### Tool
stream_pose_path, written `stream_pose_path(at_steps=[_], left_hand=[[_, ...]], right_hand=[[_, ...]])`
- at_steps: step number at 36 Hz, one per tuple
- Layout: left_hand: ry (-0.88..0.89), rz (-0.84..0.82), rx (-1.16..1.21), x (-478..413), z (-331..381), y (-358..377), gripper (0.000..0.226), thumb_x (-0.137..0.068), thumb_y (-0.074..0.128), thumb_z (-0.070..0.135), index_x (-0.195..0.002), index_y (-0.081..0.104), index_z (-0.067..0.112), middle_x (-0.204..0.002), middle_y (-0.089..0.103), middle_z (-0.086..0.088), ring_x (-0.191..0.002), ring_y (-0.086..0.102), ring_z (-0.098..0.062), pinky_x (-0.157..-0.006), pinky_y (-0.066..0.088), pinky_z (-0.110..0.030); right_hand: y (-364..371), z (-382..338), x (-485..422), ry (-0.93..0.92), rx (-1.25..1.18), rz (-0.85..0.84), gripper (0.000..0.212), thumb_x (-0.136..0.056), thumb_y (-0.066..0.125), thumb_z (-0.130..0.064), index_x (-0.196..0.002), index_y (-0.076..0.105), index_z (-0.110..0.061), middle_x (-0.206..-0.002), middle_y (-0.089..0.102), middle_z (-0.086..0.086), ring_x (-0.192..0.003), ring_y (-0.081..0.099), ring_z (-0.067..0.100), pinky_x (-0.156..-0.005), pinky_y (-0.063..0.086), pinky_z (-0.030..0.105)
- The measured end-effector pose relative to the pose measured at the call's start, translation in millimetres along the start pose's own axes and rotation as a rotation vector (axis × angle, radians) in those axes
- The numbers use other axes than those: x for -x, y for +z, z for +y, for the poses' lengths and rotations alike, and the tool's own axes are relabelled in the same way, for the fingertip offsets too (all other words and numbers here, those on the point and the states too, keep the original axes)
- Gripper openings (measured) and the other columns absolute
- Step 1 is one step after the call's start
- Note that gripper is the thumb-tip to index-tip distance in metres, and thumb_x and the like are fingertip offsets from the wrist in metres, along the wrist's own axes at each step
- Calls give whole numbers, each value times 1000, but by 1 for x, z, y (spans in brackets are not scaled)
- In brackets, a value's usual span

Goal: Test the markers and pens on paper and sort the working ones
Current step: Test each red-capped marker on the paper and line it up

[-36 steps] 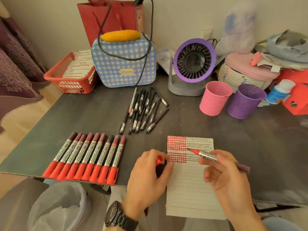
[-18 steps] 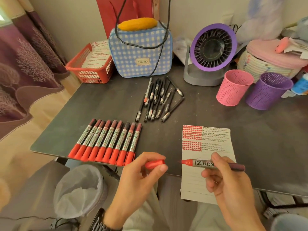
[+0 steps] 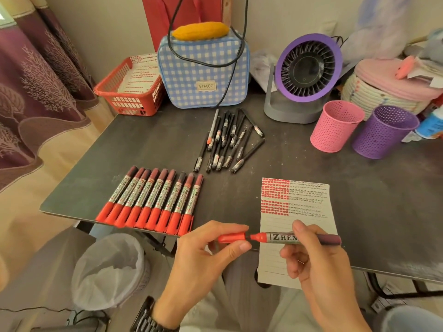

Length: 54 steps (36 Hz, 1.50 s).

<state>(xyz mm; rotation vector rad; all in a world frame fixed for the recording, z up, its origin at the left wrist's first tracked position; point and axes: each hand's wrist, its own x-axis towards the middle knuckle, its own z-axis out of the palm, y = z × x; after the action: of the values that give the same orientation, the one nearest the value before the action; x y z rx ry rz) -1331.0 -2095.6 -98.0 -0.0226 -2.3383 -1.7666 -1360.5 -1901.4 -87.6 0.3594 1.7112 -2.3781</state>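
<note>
1. My left hand (image 3: pixel 203 255) pinches a red cap (image 3: pixel 231 237) between thumb and forefinger, the fingers clamped on it.
2. My right hand (image 3: pixel 318 262) grips a red marker (image 3: pixel 287 237) by its barrel, fingers curled round it. It lies level, with its tip pointing to nine o'clock at the cap's mouth.
3. Cap and tip are just beside each other; I cannot tell if they touch.
4. The marker hangs over the near part of the lined paper (image 3: pixel 297 212), which overhangs the tabletop (image 3: pixel 143 152) edge and bears red and dark test marks at its far end.
5. At nine o'clock from the paper lies a row of nine capped red markers (image 3: pixel 153 200).
6. At eleven o'clock lies a cluster of black pens (image 3: pixel 230 140).
7. At one o'clock stand a pink mesh cup (image 3: pixel 335 127) and a purple mesh cup (image 3: pixel 383 133).
</note>
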Motion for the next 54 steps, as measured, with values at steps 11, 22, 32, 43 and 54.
stream_pose_path(at_steps=[11, 22, 32, 43, 54], left_hand=[[12, -1, 6, 0, 0, 1, 29, -83, 72, 59, -107, 74, 43, -96, 74, 14, -84, 67, -7, -70, 45, -12], [147, -53, -112, -5, 8, 7, 22, -86, 77, 37, -106, 77, 28, -95, 72, 17, -85, 68, -4, -73, 43, -6], [163, -61, -159, -10, 2, 0, 22, -87, 76, 36, -107, 78, 27, -96, 72, 16, -87, 68, -8, -74, 44, -9], [193, -153, -269, -7, -5, -9, 19, -93, 70, 44, -109, 74, 34, -102, 69, 17, -92, 70, -9, -75, 53, -20], [-229, 84, 792, -26, 21, -7, 44, -84, 67, 54, -115, 74, 24, -126, 69, -10, -119, 64, -28, -95, 53, -37]], right_hand=[[0, -1, 2, -4, -21, -4, 28, -74, 82, -45, -74, 77, -18, -61, 66, 12, -45, 53, 12, -40, 40, 19], [6, 3, 4, -66, 84, -56, 45, -69, 79, -55, -76, 72, -11, -65, 68, 19, -46, 54, 17, -43, 44, 23], [2, 1, -3, -49, 92, -204, 61, -57, 89, -65, -78, 73, -10, -75, 72, 24, -50, 59, 20, -48, 48, 25], [-23, -26, -13, -83, 712, -552, 24, -89, 64, -48, -103, 78, -35, -77, 73, -1, -61, 56, 1, -60, 43, 13], [-9, 0, -10, -48, 437, -425, 34, -90, 59, -41, -104, 76, -14, -61, 42, -6, -55, 33, 10, -49, 29, 16]])
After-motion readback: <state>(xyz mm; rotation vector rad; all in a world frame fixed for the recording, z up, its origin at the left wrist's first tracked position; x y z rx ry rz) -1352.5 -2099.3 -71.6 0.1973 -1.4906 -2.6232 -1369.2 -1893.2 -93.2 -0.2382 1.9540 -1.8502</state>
